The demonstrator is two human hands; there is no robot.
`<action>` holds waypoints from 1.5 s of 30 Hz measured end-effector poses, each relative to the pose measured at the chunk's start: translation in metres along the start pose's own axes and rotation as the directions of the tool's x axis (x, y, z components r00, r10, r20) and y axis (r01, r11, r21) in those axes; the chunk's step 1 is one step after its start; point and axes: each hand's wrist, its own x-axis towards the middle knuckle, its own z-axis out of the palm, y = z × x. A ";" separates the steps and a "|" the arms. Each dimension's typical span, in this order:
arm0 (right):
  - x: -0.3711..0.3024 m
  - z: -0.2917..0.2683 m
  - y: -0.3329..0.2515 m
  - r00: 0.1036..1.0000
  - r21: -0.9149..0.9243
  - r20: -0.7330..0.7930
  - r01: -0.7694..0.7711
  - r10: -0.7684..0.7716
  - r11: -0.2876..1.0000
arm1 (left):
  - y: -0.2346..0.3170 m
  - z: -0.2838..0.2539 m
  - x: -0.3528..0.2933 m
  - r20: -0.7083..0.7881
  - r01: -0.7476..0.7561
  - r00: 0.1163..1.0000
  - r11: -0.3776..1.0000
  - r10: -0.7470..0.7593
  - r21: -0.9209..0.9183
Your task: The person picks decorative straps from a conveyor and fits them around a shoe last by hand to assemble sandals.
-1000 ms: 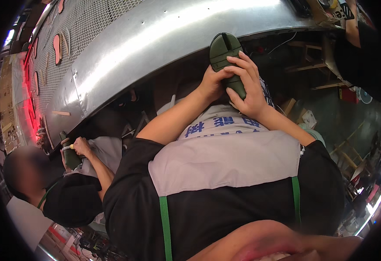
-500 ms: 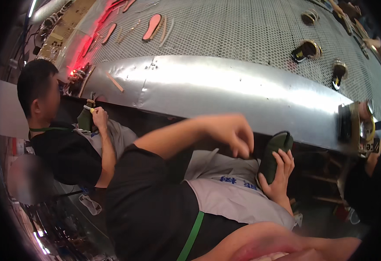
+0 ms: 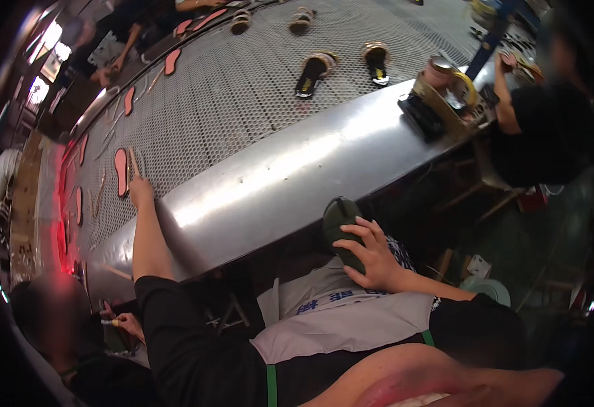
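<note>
My left hand (image 3: 141, 192) reaches far out over the mesh conveyor. Its fingers are closed at the near end of a thin tan strip (image 3: 132, 161), right beside a pink insole (image 3: 121, 173) with a dark edge. Close to my body, my right hand (image 3: 373, 252) wraps round a dark green shoe last (image 3: 342, 216) standing roughly upright above my lap. My fingers cover its right side; a dark loop shows at its top.
A shiny metal ledge (image 3: 263, 178) borders the mesh belt (image 3: 222, 102). Strapped sandals (image 3: 317, 71) and more insoles (image 3: 173, 61) lie on the belt. A box of tape and tins (image 3: 439, 102) stands right. Co-workers sit at both sides, one holding a brush (image 3: 111, 323).
My left hand has gone from beside the shoe last out to the tan strip on the belt. The last stays in my right hand. The view has swung to the right.
</note>
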 end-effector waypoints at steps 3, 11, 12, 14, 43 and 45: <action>-0.001 -0.002 -0.001 1.000 0.014 0.006 0.026 -0.026 1.000 | 0.033 -0.013 -0.026 -0.302 -0.319 0.909 0.946 0.288 -0.060; 0.029 -0.020 0.001 0.969 0.516 -0.172 -0.064 0.176 0.854 | 0.156 -0.103 -0.310 0.127 -0.228 0.713 0.398 0.690 -0.889; 0.033 -0.019 0.006 0.961 0.488 -0.215 -0.049 0.174 0.872 | 0.157 -0.099 -0.319 0.094 -0.260 0.687 0.365 0.721 -0.894; 0.040 -0.022 0.007 0.975 0.356 -0.202 -0.015 0.093 0.935 | 0.155 -0.085 -0.305 0.033 -0.307 0.773 0.419 0.634 -0.854; 0.053 -0.003 0.016 0.866 0.953 -0.052 -0.106 0.498 0.283 | 0.138 -0.106 -0.347 0.314 -0.034 0.490 0.378 0.813 -0.925; 0.045 -0.012 0.029 0.845 0.992 0.024 -0.085 0.535 0.091 | 0.135 -0.089 -0.374 0.535 0.405 0.383 0.384 0.753 -0.830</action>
